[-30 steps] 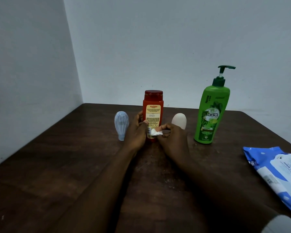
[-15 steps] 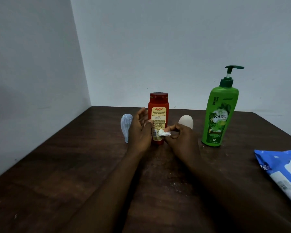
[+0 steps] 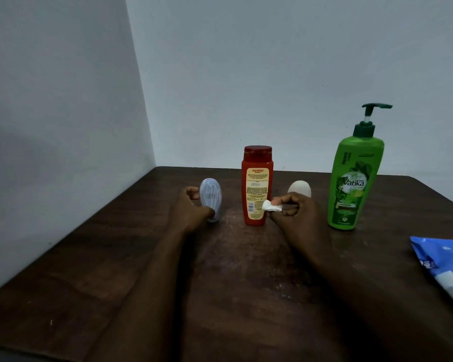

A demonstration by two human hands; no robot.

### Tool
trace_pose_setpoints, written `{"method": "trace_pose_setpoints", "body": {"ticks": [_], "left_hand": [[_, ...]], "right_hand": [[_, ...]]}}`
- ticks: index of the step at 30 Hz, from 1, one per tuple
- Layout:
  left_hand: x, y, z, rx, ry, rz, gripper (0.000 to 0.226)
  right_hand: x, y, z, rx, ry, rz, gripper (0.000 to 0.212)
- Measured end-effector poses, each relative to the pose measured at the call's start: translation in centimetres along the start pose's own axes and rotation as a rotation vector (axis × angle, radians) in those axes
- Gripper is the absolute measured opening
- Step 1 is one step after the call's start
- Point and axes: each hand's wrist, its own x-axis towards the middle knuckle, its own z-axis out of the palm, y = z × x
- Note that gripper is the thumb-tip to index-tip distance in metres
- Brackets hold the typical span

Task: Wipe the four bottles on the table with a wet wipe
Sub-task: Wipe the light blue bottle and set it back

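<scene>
Fingers (image 3: 193, 191) of left hand (image 3: 191, 212) moved to blue bottle (image 3: 211, 195).

A dark brown, wood-grained worktop (image 3: 89, 257) is set against pale grey-blue walls (image 3: 272, 74). An orange-red bottle (image 3: 256, 189) is capped in dark red and labelled in yellow. At its nine o'clock, a pale blue bottle (image 3: 211, 198) is lined with white. At three o'clock are seen a white wipe (image 3: 271, 207), a cream bottle (image 3: 300, 188) and a leaf-patterned green pump bottle (image 3: 356, 184). A blue-and-white packet (image 3: 445, 267) is seen at four o'clock.

blue bottle (image 3: 211, 198) | red bottle (image 3: 256, 184) | white bottle (image 3: 300, 188) | green bottle (image 3: 353, 184): upright, row | wipe (image 3: 271, 207): wadded
</scene>
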Motion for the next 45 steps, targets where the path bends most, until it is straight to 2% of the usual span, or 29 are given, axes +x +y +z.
{"method": "trace_pose_setpoints", "body": {"ticks": [5, 9, 13, 17, 22, 25, 29, 34, 40, 45], "left_hand": [[-0.5, -0.7, 0.2, 0.089, -0.13, -0.016, 0.078], [-0.7, -1.5, 0.4, 0.107, -0.125, -0.009, 0.081], [-1.4, -1.5, 0.3, 0.082, -0.108, -0.017, 0.071], [-3.4, -1.2, 0.2, 0.001, -0.14, -0.04, 0.052], [-7.9, -0.2, 0.6, -0.12, -0.268, -0.026, 0.048], [-10.2, 0.1, 1.5, -0.147, -0.283, -0.03, 0.049], [-11.9, 0.5, 2.1, -0.163, -0.355, -0.014, 0.045], [-12.1, 0.6, 2.0, -0.181, -0.365, -0.003, 0.041], [-11.7, 0.2, 2.2, -0.199, -0.37, 0.027, 0.044], [-11.2, -0.3, 2.3, -0.265, -0.333, 0.037, 0.052]], "right_hand": [[-0.1, -0.1, -0.5, -0.007, -0.005, -0.022, 0.013], [-0.4, -0.6, -0.6, 0.008, -0.087, 0.002, 0.015], [-0.9, -1.3, -0.7, 0.033, -0.194, 0.013, 0.024], [-1.8, -1.4, -1.2, 0.037, -0.188, -0.015, 0.027], [-2.8, -1.5, -2.6, 0.06, -0.115, -0.1, 0.021], [-3.2, -1.8, -3.5, 0.071, -0.036, -0.203, 0.017], [-4.3, -2.6, -4.4, 0.074, 0.027, -0.368, 0.023], [-4.1, -2.9, -5.0, 0.043, 0.11, -0.439, 0.025], [-3.4, -2.2, -4.2, -0.048, 0.097, -0.54, 0.023], [-4.0, -2.0, -3.4, -0.22, -0.015, -0.695, 0.025]]}}
